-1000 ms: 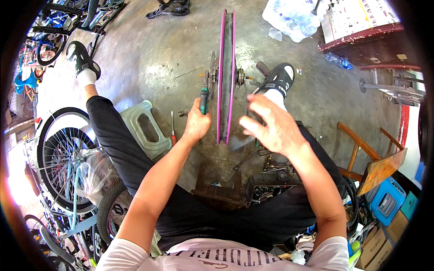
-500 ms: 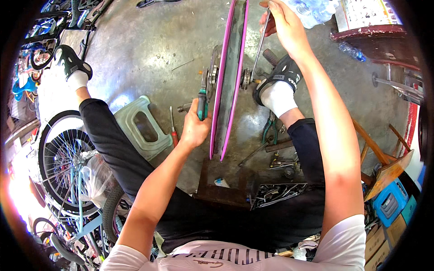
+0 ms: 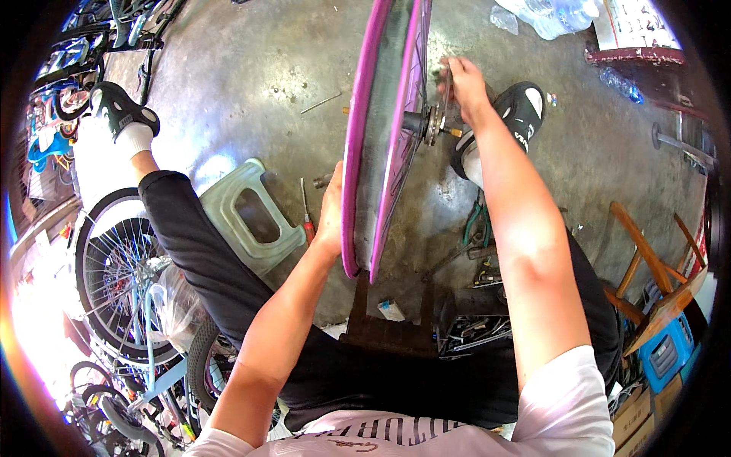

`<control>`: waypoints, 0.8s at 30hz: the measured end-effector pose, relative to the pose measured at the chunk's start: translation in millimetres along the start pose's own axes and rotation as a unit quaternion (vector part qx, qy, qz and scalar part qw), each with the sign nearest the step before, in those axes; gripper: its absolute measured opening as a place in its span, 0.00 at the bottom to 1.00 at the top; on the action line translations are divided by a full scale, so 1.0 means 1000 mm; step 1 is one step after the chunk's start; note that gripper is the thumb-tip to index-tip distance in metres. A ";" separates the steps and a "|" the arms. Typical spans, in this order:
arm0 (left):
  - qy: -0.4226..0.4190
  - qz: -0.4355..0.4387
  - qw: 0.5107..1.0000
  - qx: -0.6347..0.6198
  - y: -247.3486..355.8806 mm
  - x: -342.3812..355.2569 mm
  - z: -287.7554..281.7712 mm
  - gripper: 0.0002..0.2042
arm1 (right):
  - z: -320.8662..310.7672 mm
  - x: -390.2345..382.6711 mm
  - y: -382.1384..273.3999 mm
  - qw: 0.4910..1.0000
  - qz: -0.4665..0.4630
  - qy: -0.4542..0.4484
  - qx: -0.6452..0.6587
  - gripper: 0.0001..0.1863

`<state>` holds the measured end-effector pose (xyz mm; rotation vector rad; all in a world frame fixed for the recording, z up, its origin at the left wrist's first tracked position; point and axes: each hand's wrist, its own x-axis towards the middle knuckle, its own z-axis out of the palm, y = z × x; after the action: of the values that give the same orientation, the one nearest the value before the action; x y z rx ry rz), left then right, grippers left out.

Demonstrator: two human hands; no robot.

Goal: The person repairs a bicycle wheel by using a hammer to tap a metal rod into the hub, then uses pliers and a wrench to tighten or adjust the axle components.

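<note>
A bicycle wheel with a magenta rim (image 3: pixel 352 206) stands upright between my legs, tilted slightly. Its dark hub (image 3: pixel 415 122) and brass-coloured axle end (image 3: pixel 451 132) stick out on the right side. My left hand (image 3: pixel 332 213) is at the lower left side of the rim. The rim hides its fingers and whatever they may hold. Beside the hub, my right hand (image 3: pixel 464 85) is closed round a thin metal wrench (image 3: pixel 445 99), which points down toward the axle.
A pale green plastic stool (image 3: pixel 236 221) and a red-handled screwdriver (image 3: pixel 308 228) are left of the wheel. Green-handled pliers (image 3: pixel 476 221) lie at right, above a tray of loose tools (image 3: pixel 476 331). Bicycles (image 3: pixel 126 282) crowd the left; a wooden stool (image 3: pixel 647 259) stands at right.
The wheel has turned and tilted, showing more of its right side. My right hand has come down nearer the hub. The green-handled tool in my left hand has gone out of sight.
</note>
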<state>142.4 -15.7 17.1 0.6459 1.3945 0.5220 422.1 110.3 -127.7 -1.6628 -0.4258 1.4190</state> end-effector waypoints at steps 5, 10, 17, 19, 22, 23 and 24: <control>-0.016 0.076 0.997 -0.006 -0.011 -0.002 -0.008 0.30 | -0.002 -0.036 0.063 0.998 0.030 0.015 -0.056 0.21; -0.014 0.030 0.999 -0.041 -0.009 0.007 -0.002 0.30 | 0.010 -0.089 0.090 0.992 0.096 0.056 -0.059 0.25; 0.024 0.066 0.996 0.060 -0.005 0.029 0.014 0.18 | 0.010 -0.203 0.080 0.979 0.162 0.039 -0.117 0.40; 0.046 0.074 0.985 0.146 0.004 0.027 0.026 0.16 | 0.004 -0.234 0.073 0.974 0.160 0.024 -0.160 0.45; 0.073 0.068 0.984 0.145 -0.019 0.049 0.006 0.15 | 0.021 -0.294 0.018 0.960 0.145 -0.015 -0.240 0.47; 0.070 0.081 0.982 0.155 -0.018 0.052 0.013 0.15 | 0.010 -0.301 0.023 0.954 0.083 -0.026 -0.286 0.46; 0.071 0.102 0.979 0.163 -0.018 0.049 0.013 0.15 | 0.011 -0.312 0.011 0.955 0.039 -0.034 -0.291 0.42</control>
<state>159.9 3.3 -30.2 1.0421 1.5733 0.5128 319.3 -120.2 56.0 -2.1151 -0.8923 1.4994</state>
